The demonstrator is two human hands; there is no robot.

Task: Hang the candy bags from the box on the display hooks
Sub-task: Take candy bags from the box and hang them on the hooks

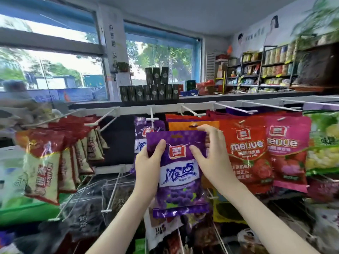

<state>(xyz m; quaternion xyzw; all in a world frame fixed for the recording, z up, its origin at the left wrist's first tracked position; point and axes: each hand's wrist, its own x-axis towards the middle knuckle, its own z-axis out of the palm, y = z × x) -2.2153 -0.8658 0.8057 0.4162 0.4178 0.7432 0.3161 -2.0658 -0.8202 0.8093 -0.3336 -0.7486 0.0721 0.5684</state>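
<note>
A purple candy bag (178, 173) with grapes printed on it is held upright in front of the display rack. My left hand (148, 160) grips its left edge, thumb across the front. My right hand (209, 153) pinches its upper right corner, thumb on the front and fingers behind. Just above the bag's top edge juts a white display hook (153, 117), with another purple bag (141, 132) of the same kind hanging on it behind. The box is not in view.
Orange and red candy bags (245, 153) and a pink bag (288, 153) hang on hooks to the right. Red and beige bags (44, 165) hang to the left. A white rail (198, 107) carries the hooks. More wire hooks (110, 195) and packets fill the lower rack.
</note>
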